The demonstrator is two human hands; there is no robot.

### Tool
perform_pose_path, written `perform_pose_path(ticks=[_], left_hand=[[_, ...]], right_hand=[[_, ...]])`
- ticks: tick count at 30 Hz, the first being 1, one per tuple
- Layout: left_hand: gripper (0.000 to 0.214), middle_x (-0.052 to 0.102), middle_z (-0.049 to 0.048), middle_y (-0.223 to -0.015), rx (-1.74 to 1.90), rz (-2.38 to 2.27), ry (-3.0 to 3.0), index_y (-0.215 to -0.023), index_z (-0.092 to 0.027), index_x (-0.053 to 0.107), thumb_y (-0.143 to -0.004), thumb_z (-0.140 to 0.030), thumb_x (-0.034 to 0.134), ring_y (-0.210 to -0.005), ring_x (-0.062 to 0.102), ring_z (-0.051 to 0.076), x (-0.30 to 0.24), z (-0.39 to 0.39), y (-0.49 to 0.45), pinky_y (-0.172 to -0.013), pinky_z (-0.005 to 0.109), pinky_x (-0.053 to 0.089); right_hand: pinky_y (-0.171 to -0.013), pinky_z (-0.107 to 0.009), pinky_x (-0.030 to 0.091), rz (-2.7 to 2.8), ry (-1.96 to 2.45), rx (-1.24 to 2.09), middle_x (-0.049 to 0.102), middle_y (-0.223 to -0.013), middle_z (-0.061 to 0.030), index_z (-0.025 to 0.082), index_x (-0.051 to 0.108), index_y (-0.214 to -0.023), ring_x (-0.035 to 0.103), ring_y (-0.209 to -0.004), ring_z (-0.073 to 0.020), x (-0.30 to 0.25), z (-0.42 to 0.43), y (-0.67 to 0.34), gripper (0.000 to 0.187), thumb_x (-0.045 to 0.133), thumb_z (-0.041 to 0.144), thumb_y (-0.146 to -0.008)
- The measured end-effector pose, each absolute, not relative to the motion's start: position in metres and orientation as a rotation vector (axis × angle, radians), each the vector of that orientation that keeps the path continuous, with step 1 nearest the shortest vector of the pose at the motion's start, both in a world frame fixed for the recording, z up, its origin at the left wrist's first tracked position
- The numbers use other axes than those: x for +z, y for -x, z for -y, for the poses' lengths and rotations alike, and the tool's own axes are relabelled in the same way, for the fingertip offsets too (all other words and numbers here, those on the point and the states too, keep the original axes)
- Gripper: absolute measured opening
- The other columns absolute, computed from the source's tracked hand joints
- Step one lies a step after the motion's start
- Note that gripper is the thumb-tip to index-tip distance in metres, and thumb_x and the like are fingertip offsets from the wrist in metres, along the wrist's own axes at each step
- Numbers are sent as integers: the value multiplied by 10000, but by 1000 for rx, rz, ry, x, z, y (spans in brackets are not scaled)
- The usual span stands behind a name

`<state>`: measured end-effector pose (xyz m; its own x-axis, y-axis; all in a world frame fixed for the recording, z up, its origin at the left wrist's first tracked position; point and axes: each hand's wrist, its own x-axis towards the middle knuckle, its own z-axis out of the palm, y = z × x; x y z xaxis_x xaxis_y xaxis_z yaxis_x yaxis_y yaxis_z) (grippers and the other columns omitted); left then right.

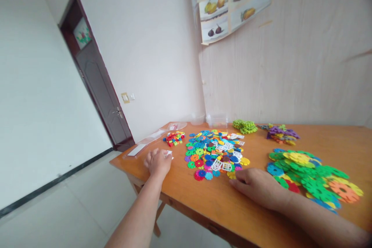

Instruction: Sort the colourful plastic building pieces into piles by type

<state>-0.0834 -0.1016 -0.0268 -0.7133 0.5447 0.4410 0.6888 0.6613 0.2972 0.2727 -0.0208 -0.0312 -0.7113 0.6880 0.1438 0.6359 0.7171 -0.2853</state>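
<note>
1 heap of small, flat, notched discs (pixel 199 151); 1 of larger discs (pixel 316 190)
Small ones between left fingers (pixel 149 159) and right fingers (pixel 250 175), both curled, grip unclear; larger right of these; 1 white piece (pixel 170 153) beside the left.

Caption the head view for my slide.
Left hand by a white piece, right hand between piles of colorful discs on a wooden table.

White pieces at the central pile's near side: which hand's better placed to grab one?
Right, most likely: the right hand lies beside the central pile, close to those white pieces. The left hand is farther off, at a separate white piece.
</note>
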Motion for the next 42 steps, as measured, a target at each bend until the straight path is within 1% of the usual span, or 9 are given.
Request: perform_pose_path(ticks=[5, 14, 17, 20, 24, 27, 30, 35, 42], left_hand=[[309, 503, 49, -1454, -569, 2619, 1008, -1079, -353, 711, -802, -440, 605, -1431, 286, 347, -29, 100, 81, -1143, 627, 204], [287, 535, 98, -1414, -616, 2591, 1034, -1069, -310, 715, -841, -390, 561, -1407, 307, 387, -28, 101, 79, -1110, 677, 207], [283, 539, 93, -1409, -606, 2499, 1080, -1071, -292, 714, -859, -396, 557, -1407, 301, 369, -27, 100, 75, -1135, 631, 198], [265, 550, 78, -1393, -618, 2379, 1173, -1058, -276, 715, -874, -386, 561, -1386, 330, 341, -27, 99, 71, -1149, 537, 233], [236, 606, 67, -1310, -703, 2212, 1363, -1050, -257, 704, -891, -348, 555, -1316, 427, 278, -25, 89, 61, -1150, 419, 274], [220, 663, 56, -1202, -775, 2100, 1563, -1027, -250, 702, -904, -343, 545, -1217, 514, 237, -20, 73, 49, -1117, 368, 324], [203, 691, 35, -1141, -799, 2073, 1690, -995, -250, 713, -897, -324, 551, -1155, 558, 217, -15, 56, 34, -1078, 345, 361], [236, 705, 39, -1137, -688, 2216, 1702, -1013, -256, 740, -813, -317, 632, -1131, 577, 239, -12, 37, 13, -1015, 349, 400], [217, 702, 37, -1135, -764, 2179, 1736, -1001, -262, 738, -834, -327, 616, -1156, 568, 239, -28, 33, 8, -1053, 373, 373]], right_hand=[[-546, -270, 249, 2685, 1055, 335, 647, -676, -5, 217, 535, -676, 585, -624, -145, -32, 21, -273, 422, 402, 500, -959], [-545, -273, 243, 2686, 1061, 351, 630, -659, -12, 212, 550, -674, 560, -601, -141, -28, 23, -273, 416, 427, 489, -960], [-545, -269, 241, 2689, 1049, 336, 623, -662, -10, 213, 549, -673, 540, -595, -135, -27, 23, -273, 421, 417, 490, -962], [-544, -263, 237, 2687, 1048, 324, 624, -670, -11, 213, 548, -673, 533, -600, -134, -28, 23, -273, 424, 405, 489, -961], [-551, -260, 243, 2683, 1053, 315, 629, -679, -13, 214, 560, -679, 535, -612, -137, -28, 23, -274, 420, 414, 497, -953], [-550, -262, 243, 2675, 1059, 301, 629, -679, -11, 215, 565, -677, 527, -608, -136, -28, 23, -274, 425, 416, 504, -951], [-548, -262, 245, 2679, 1068, 305, 629, -679, -15, 215, 577, -673, 523, -604, -135, -27, 24, -274, 434, 419, 508, -952], [-547, -263, 241, 2685, 1089, 328, 643, -697, -20, 215, 604, -692, 538, -615, -136, -22, 26, -273, 409, 442, 488, -951], [-543, -265, 224, 2686, 1079, 296, 668, -719, -25, 218, 632, -711, 569, -639, -142, -22, 26, -272, 380, 460, 457, -952]])
